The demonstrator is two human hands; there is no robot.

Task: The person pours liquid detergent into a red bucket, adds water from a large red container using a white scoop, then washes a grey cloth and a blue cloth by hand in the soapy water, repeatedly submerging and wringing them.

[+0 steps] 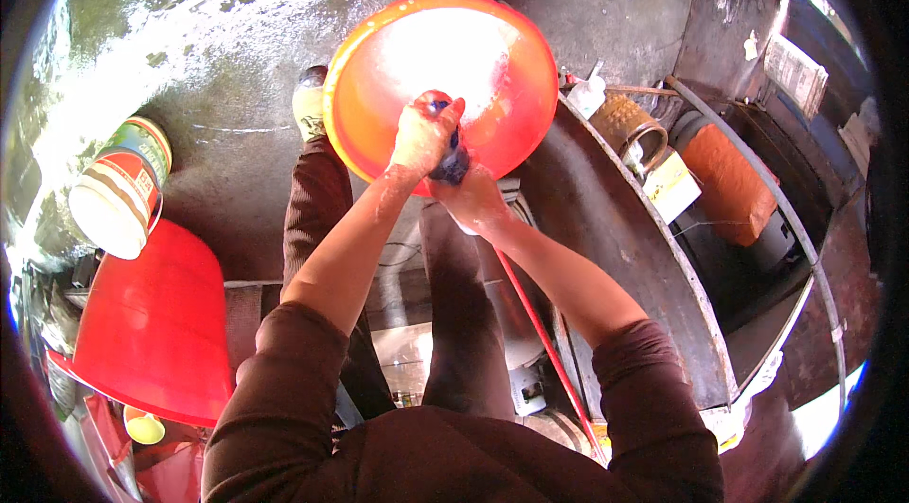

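Observation:
A large red plastic basin point(525, 116) is before me, its inside washed out by bright sunlight. Above its near side, both hands grip a bunched dark blue cloth point(452, 165) that looks wet. My left hand point(420, 136) is closed around the upper end, fingers curled and wet. Lower and to the right, my right hand point(472, 197) holds the other end, close to the basin's near rim. Glare hides what lies in the middle of the basin, and my hands hide most of the cloth.
Wet concrete floor point(241, 169) stretches ahead. At left, printed plastic buckets point(110, 204) stand by a tilted red tub point(153, 318). A red pole point(543, 332) leans by my right leg. Further right, a curved metal edge point(639, 197) borders a rusty can point(628, 123) and an orange block point(728, 180).

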